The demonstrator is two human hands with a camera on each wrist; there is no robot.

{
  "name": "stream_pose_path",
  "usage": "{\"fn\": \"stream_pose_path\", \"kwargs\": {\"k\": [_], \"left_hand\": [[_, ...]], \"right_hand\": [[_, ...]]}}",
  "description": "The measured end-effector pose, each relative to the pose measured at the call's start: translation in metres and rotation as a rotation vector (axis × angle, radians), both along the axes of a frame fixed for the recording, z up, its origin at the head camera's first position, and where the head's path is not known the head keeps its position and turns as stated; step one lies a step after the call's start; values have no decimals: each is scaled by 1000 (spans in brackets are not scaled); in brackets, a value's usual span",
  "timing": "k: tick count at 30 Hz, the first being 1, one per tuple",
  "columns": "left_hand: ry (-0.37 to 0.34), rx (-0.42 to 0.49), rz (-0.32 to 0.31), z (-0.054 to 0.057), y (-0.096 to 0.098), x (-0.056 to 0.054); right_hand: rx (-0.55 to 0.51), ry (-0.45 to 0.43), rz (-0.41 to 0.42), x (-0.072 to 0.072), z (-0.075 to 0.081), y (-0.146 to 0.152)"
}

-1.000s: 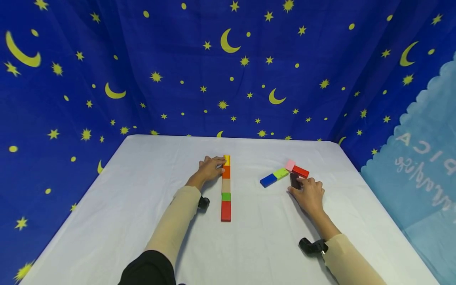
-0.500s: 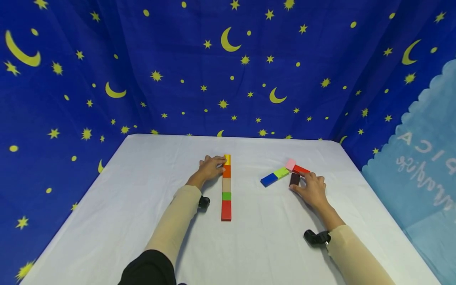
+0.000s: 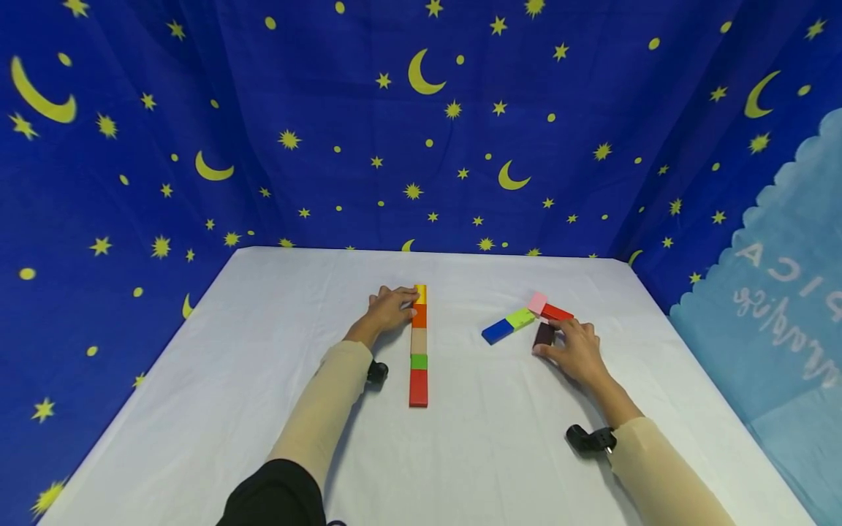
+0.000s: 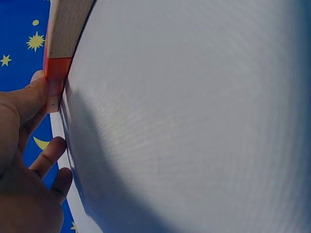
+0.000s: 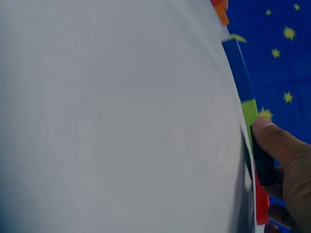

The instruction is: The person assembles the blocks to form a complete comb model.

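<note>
A row of wooden blocks runs away from me in the head view: red [image 3: 418, 388], green [image 3: 419, 361], tan [image 3: 419, 341], orange [image 3: 419, 316], and yellow [image 3: 422, 294] at the far end. My left hand [image 3: 389, 310] is at that far end, index finger over the yellow block and thumb against the orange one. The left wrist view shows the thumb partly behind the orange block [image 4: 58, 70]. My right hand [image 3: 577, 352] pinches a dark brown block [image 3: 544, 334] between thumb and fingers; in the right wrist view this block [image 5: 263, 162] appears tilted.
Beside the brown block lie a blue block [image 3: 497, 332], a lime green block [image 3: 520, 318], a pink block [image 3: 537, 302] and another red block [image 3: 557, 312]. White cloth covers the table [image 3: 473, 453]. A blue star-patterned curtain [image 3: 342, 109] hangs behind.
My right hand has shifted slightly right, exposing more of the brown block, which now leans a little differently. The left hand and the block row stay put.
</note>
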State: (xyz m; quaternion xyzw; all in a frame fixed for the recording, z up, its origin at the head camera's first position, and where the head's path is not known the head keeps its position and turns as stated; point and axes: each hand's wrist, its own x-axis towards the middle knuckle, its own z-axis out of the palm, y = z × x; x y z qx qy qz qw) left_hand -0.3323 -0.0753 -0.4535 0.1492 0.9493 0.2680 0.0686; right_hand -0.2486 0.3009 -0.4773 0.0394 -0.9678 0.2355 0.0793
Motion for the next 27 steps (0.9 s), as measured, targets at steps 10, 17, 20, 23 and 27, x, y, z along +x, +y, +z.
{"fn": "stream_pose_path", "kwargs": {"k": [10, 17, 20, 23, 27], "left_hand": [[-12, -2, 8, 1, 1, -1], [-25, -13, 7, -2, 1, -2], [-22, -7, 6, -2, 2, -1], [-21, -6, 6, -2, 2, -2], [-22, -3, 7, -1, 1, -1]], "right_hand": [[-81, 152, 151, 53, -4, -48], [-101, 258, 279, 92, -13, -105], [-102, 277, 326, 107, -15, -126], [-99, 242, 359, 120, -15, -144], [-67, 162, 386, 129, -11, -162]]}}
